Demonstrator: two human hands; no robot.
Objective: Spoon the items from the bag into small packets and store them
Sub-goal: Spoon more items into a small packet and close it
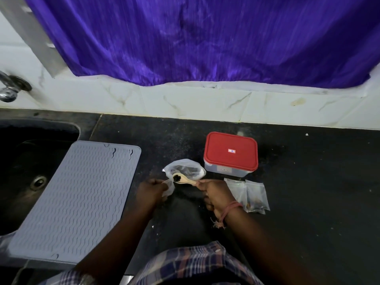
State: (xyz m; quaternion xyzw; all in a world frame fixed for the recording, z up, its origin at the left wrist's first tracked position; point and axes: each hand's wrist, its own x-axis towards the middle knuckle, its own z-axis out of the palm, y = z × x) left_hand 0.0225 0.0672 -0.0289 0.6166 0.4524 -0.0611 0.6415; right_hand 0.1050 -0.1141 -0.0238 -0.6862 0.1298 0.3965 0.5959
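Observation:
A clear plastic bag (186, 168) with dark items lies open on the black counter (308, 182). My right hand (213, 193) grips the handle of a small wooden spoon (185, 180), whose bowl carries a dark heap of items. The bowl hovers at the mouth of a small clear packet (169, 187) pinched in my left hand (151, 192). To the right of my right hand lie two filled small packets (249, 195), side by side.
A clear box with a red lid (230, 153) stands shut behind the packets. A grey ribbed mat (76, 200) lies at the left, partly over a dark sink (26, 171). A tap (9, 87) and purple curtain (205, 38) sit at the tiled wall.

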